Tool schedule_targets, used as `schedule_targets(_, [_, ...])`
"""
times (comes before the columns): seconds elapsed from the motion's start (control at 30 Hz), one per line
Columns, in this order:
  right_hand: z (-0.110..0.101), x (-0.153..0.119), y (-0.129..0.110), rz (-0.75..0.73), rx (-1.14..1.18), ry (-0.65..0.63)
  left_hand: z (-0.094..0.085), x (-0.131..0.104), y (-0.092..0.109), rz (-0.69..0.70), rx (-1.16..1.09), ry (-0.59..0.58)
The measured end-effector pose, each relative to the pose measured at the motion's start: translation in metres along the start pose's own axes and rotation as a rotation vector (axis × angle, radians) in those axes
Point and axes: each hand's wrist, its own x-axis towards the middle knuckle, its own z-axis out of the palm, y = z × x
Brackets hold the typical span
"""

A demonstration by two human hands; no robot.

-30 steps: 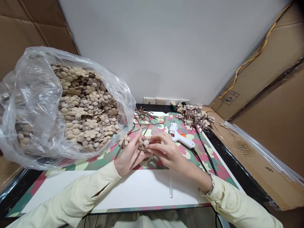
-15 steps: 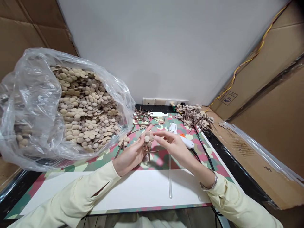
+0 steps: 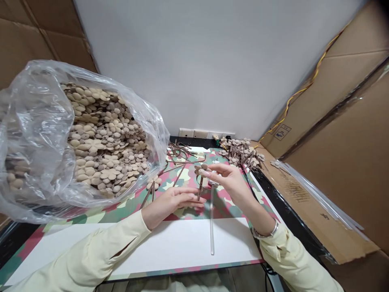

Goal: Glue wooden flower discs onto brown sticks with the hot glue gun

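Note:
My right hand [image 3: 232, 184] pinches a beige flower [image 3: 200, 167] between thumb and fingers, tilted nearly edge-on above the camouflage-patterned mat. From the flower hangs a brown stitched strip [image 3: 200, 188]. My left hand [image 3: 170, 202] lies lower, its fingers stretched out beside the strip's lower end; whether they touch it I cannot tell. A clear glue stick [image 3: 212, 227] points toward me from the white glue gun [image 3: 214, 178], which my right hand mostly hides. Left of the hands, another flower [image 3: 154, 182] with brown strips lies on the mat.
A clear plastic bag [image 3: 39, 129] full of flower pieces [image 3: 106, 150] stands at the left. Loose brown strips [image 3: 180, 152] lie at the back, and a pile of flowers with strips [image 3: 243, 154] at the back right. Cardboard [image 3: 334, 134] flanks the right side; a black cable [image 3: 251, 182] crosses the mat.
The flower has passed from my left hand to my right and turned from face-on to edge-on. My left hand has dropped lower, its fingers straightened. The view has shifted slightly.

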Motion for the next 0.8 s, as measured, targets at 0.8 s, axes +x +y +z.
schedule_targets(0.8, [0.018, -0.005, -0.021, 0.094, 0.029, -0.073, 0.005, -0.011, 0.005, 0.294, 0.277, 0.179])
